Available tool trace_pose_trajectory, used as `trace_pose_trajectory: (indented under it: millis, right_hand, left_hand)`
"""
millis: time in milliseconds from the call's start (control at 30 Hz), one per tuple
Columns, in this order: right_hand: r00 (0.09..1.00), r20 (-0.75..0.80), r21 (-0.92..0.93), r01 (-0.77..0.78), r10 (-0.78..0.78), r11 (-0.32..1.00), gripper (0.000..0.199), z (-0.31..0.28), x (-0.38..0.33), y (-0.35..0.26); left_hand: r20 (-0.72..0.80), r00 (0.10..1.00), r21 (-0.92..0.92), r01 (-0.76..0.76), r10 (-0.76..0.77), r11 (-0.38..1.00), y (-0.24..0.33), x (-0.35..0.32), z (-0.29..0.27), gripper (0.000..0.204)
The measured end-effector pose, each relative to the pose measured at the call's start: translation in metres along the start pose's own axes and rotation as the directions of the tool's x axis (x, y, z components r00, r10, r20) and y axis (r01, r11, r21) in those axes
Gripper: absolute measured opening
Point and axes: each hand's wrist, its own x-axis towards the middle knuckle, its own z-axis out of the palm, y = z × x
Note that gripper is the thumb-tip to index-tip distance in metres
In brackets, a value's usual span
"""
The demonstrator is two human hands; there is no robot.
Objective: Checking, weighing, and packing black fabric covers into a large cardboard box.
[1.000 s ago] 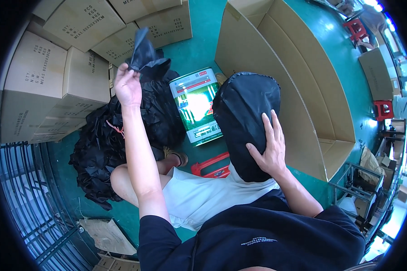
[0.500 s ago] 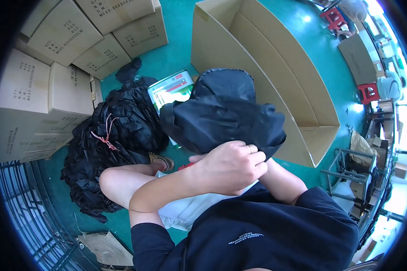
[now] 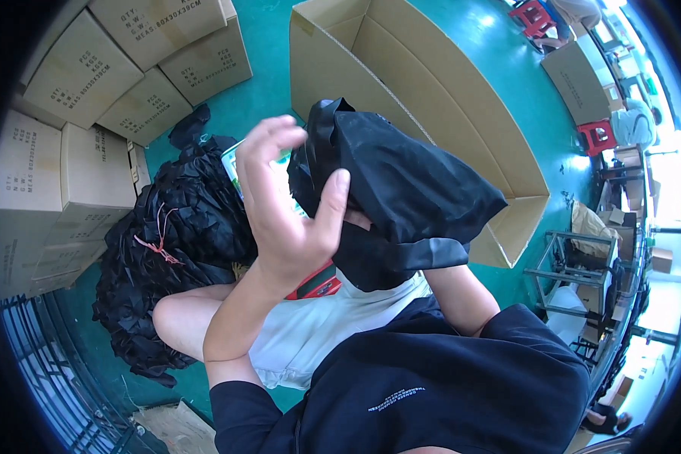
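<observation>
A soft, glossy black bag-like piece point(image 3: 416, 178) is held up in front of my chest, its loose edges folded and hanging. My right hand point(image 3: 357, 219) holds it from beneath; the black material hides nearly all of that hand, and only a bit of finger shows. At the left side of the piece my left hand point(image 3: 291, 208) is raised, open, with thumb and fingers spread and nothing in the grasp. Below, a red and black object point(image 3: 318, 286) lies by my lap, partly hidden by my left forearm. I cannot tell its kind.
A heap of black pieces point(image 3: 181, 219) with a pink tie point(image 3: 159, 240) lies at my left. Behind my left hand shows part of a white and green box point(image 3: 231, 160). A large open carton point(image 3: 461, 113) stands ahead; stacked cartons point(image 3: 83, 72) are at the far left.
My left hand has let go of the black piece's near edge and risen leftward, fingers spreading. The piece has turned and tilted, its bulk now further right. The view has shifted slightly.
</observation>
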Motion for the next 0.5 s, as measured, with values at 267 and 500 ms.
trace_pose_trajectory:
  millis: [267, 500]
  right_hand:
    - [0.998, -0.053, 0.000, -0.026, 0.026, 1.000, 0.063, 0.007, -0.037, 0.006]
    - [0.974, 0.058, 0.060, -0.223, 0.220, 0.973, 0.064, 0.016, -0.064, 0.033]
  left_hand:
    - [0.513, 0.639, -0.472, 0.768, -0.573, 0.433, -0.021, -0.010, -0.011, 0.040]
    - [0.381, 0.607, -0.482, 0.774, -0.697, 0.411, -0.002, -0.095, -0.052, 0.051]
